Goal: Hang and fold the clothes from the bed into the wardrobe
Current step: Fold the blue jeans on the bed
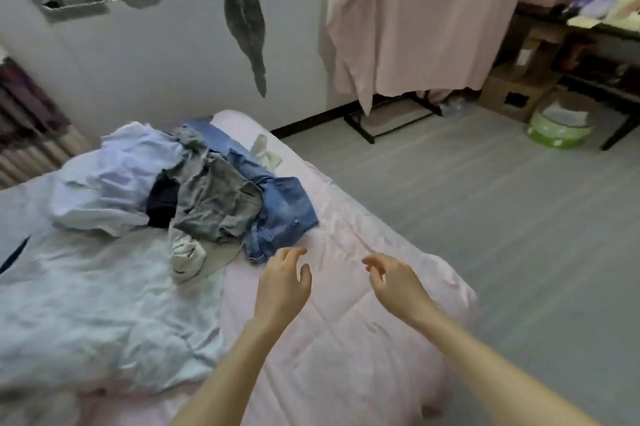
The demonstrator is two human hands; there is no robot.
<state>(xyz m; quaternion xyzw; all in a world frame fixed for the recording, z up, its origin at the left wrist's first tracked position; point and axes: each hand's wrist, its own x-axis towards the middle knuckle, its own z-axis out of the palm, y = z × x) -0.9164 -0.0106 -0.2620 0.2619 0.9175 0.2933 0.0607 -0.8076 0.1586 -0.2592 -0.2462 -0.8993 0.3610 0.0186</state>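
Observation:
A heap of clothes lies on the bed (346,339), which has a pink quilt. In the heap are blue jeans (280,207), a crumpled grey garment (214,207), a pale lilac garment (114,183), something dark navy (162,204) and a whitish piece (187,256). My left hand (282,283) hovers just below the jeans, fingers loosely curled, holding nothing. My right hand (391,276) hangs over the quilt to the right, also empty with relaxed fingers. A wardrobe covered by a pink cloth (426,10) stands at the back right.
A white duvet (90,304) covers the bed's left side. Grey floor (485,217) stretches to the right. Beyond it stand a cardboard box (512,93), a green basin (557,127) and a dark table (609,27) with items on top. A window is above the white wall.

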